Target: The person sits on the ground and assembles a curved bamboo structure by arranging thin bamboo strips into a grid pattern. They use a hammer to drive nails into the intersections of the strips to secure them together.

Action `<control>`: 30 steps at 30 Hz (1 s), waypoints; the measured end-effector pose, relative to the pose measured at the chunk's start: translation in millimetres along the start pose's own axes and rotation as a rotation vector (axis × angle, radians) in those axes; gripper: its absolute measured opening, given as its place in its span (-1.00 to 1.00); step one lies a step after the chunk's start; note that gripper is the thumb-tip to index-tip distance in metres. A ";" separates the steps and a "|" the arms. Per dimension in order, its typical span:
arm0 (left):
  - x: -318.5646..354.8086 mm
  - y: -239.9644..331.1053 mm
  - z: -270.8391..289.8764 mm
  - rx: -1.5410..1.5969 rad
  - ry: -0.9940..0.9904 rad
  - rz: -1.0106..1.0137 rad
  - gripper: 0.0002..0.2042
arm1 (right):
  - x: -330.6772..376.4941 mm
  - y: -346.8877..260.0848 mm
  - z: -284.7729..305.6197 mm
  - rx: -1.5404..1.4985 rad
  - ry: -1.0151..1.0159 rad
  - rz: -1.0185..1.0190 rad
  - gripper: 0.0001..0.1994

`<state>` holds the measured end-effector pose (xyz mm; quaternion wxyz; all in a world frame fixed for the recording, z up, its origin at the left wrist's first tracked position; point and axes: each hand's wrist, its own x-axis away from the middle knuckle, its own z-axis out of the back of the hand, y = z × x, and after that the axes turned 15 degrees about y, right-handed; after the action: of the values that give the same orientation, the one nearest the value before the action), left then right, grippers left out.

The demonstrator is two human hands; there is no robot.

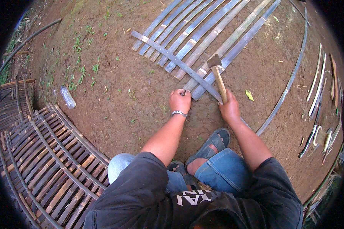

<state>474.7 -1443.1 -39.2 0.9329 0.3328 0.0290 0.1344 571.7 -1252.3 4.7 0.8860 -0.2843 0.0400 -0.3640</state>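
My right hand [229, 108] is wrapped round the wooden handle of a hammer [219, 82]. Its broad, rusty brown head points away from me, over the bamboo slats. My left hand [180, 101], with a chain bracelet at the wrist, is closed beside the near end of a slat. Something small and dark shows at its fingertips, too small to name. Several split bamboo slats [195, 38] lie side by side on the ground, running away from me. One bamboo crosspiece [160, 49] lies across their near ends, passing between my hands.
A finished-looking bamboo lattice [61, 152] stands at the left, close to my knee. A clear plastic bottle [68, 97] lies on the bare earth. One long curved bamboo strip [284, 91] and several loose strips [315, 86] lie at the right. My sandalled feet [210, 149] are below my hands.
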 end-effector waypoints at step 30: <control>-24.8 22.9 10.2 -0.306 -0.073 -0.503 -0.60 | -3.7 6.7 -0.7 -0.060 0.015 -0.004 -0.34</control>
<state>447.0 -1439.0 -17.7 0.9767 0.1755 0.0563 -0.1101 573.0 -1246.3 0.0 0.8760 -0.3081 0.0570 -0.3667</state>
